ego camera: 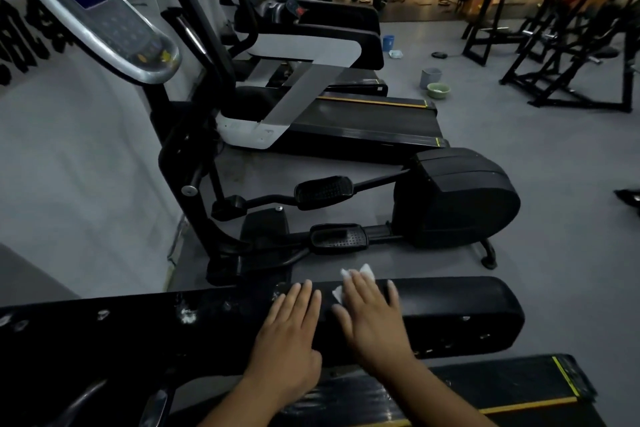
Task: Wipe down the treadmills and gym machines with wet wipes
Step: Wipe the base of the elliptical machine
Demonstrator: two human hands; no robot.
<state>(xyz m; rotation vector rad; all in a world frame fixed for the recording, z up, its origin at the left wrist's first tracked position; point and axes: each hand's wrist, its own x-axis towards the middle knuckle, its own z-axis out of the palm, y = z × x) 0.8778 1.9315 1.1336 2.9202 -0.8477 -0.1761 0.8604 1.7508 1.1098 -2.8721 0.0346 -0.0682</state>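
Pressing one white wipe (360,274) flat against the black rail (467,312), the right hand (374,319) lies with fingers straight and slightly spread. The wipe peeks out past its fingertips and beside its thumb. The left hand (291,333) rests just beside it on the same rail, fingers straight, gripping nothing. Beyond the rail stands one elliptical (450,198) with two pedals (325,190), then at least two treadmills (363,121). Farther back, three containers sit on the floor: one blue bucket (388,43), one grey bin (430,76) and one green basin (438,91).
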